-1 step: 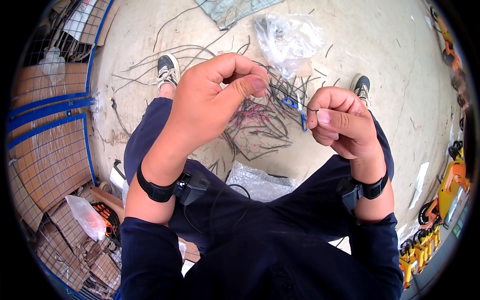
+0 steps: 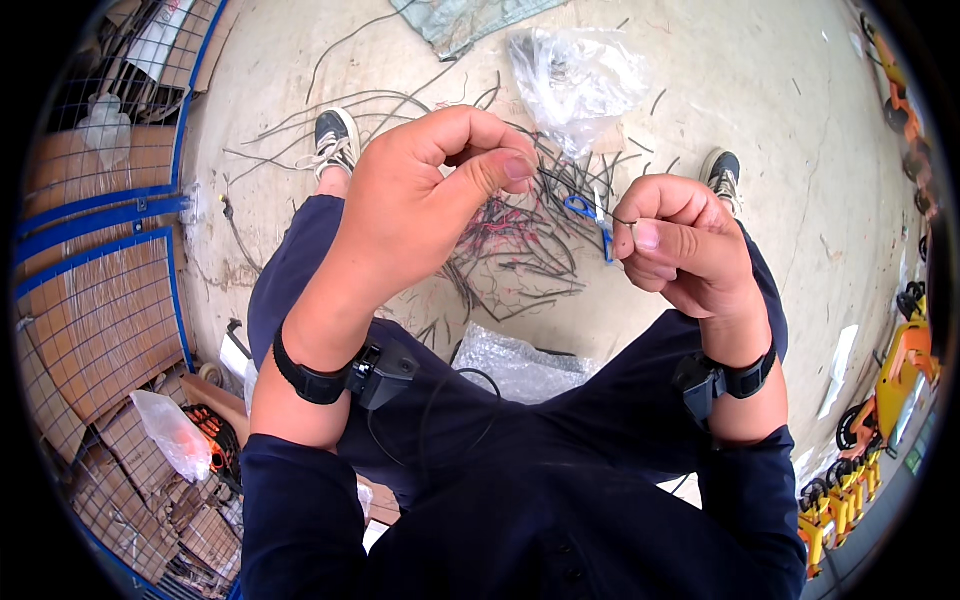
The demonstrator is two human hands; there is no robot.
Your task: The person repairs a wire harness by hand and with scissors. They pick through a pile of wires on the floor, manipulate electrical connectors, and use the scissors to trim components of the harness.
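Along the left edge of the floor [image 2: 810, 200], blue-framed wire-mesh cages [image 2: 140, 212] are holding flat brown cardboard [image 2: 105, 320], some of it glossy as if under film. By the lower mesh a cloudy plastic bag [image 2: 168, 430] is showing something reddish inside, too blurred for me to name.

My left hand [image 2: 420, 190] is closing thumb to forefinger on one end of a thin black wire [image 2: 608, 209], which is running nearly straight, above the floor, across to my right hand. Below it, midway between the floor's left and right edges, a loose heap of wires [image 2: 510, 240] is spreading, black strands mixed with thin red ones. Bubble wrap [image 2: 515, 365] is lying nearer me, dimpled and clear; toward the far edge a clear plastic bag [image 2: 580, 85] is sitting crumpled. A blue-handled tool [image 2: 578, 206] is resting by the heap's right side.

My right hand [image 2: 690, 245] is gripping the wire's other end between thumb and curled forefinger. Yellow wheeled equipment [image 2: 895, 385] is lining the floor's right edge.
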